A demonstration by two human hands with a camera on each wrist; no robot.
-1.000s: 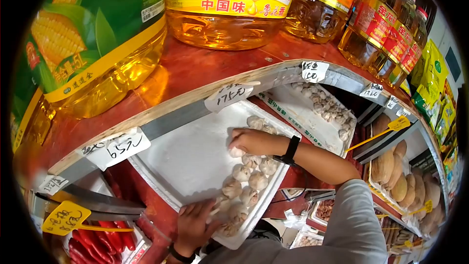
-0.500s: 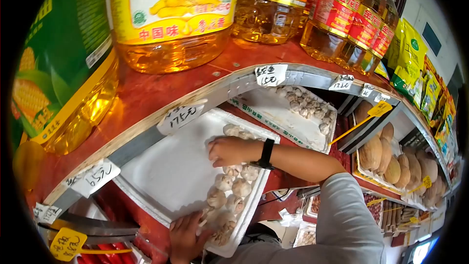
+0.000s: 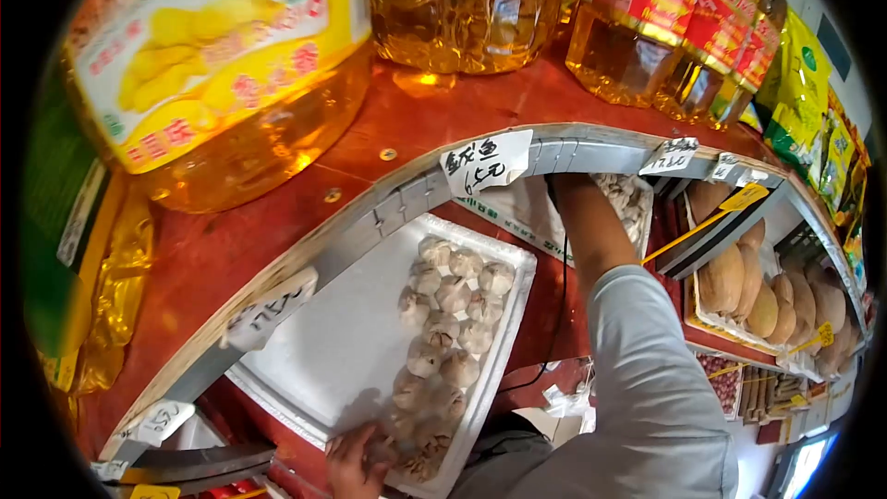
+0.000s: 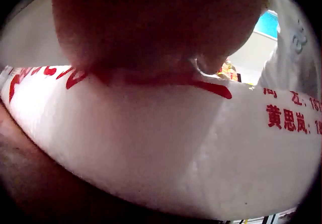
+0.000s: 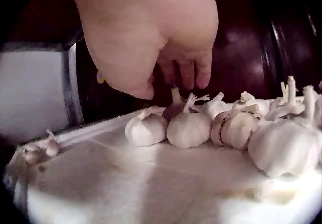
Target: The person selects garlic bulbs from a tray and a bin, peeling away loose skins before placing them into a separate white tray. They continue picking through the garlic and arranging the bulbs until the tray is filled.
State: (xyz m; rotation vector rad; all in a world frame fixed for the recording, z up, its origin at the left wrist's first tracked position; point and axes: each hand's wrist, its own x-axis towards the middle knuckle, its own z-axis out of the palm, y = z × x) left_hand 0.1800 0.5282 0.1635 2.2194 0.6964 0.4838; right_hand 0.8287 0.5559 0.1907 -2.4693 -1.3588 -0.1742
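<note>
In the right wrist view my right hand (image 5: pixel 148 38) hangs over the garlic bulbs (image 5: pixel 188 130) in the far white foam tray (image 5: pixel 108 176). Its fingers point down, loosely bent and apart, with the fingertips close above the stems at the back. The head view shows only the forearm, because the shelf edge hides this hand. My left hand (image 3: pixel 354 462) rests at the lower left rim of the near foam tray (image 3: pixel 319 351), fingers extended. Garlic bulbs (image 3: pixel 455 296) stand in rows along that tray's right side. Red writing marks its outer wall (image 4: pixel 166 133) in the left wrist view.
The curved shelf edge (image 3: pixel 370 226) bears price tags and overhangs both trays. Large oil bottles (image 3: pixel 467 18) stand on the red shelf top. To the right, a yellow tag stick (image 3: pixel 688 238) leans beside a tray of tan gourds (image 3: pixel 730 282).
My right hand has left the garlic in the near tray and reached under the shelf into the far tray. The head view has swung right. My left hand stays at the near tray's rim.
</note>
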